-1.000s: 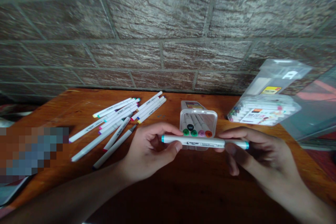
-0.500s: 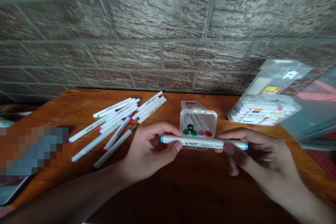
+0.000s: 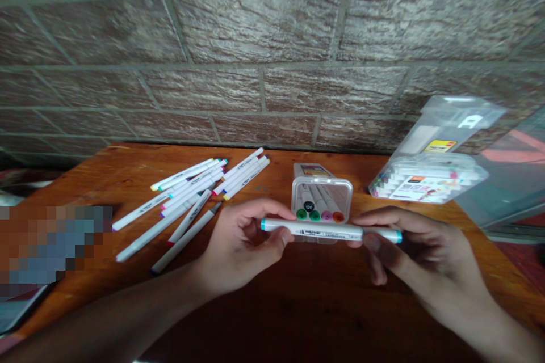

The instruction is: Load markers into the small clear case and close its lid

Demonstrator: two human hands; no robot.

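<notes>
A white marker (image 3: 326, 232) with turquoise ends is held level between my two hands, its printed label facing me. My left hand (image 3: 247, 244) pinches the left part between thumb and fingers. Closed on the capped right end is my right hand (image 3: 419, 255), thumb in front and fingers behind. Just beyond the marker stands a small clear plastic case (image 3: 322, 181), its lower part hidden by the marker. Inside it lie several markers with round ends in green, pink and orange, plus a black one (image 3: 309, 206) numbered 120.
Several loose white markers (image 3: 191, 187) lie in a pile at the left of the wooden table (image 3: 136, 159). A larger clear case (image 3: 430, 178) of markers, lid raised, stands at the right. Behind the table rises a brick wall (image 3: 255, 34). A blurred-out device (image 3: 51, 261) lies at the left edge.
My left thumb has slid slightly left along the marker. Everything else looks the same.
</notes>
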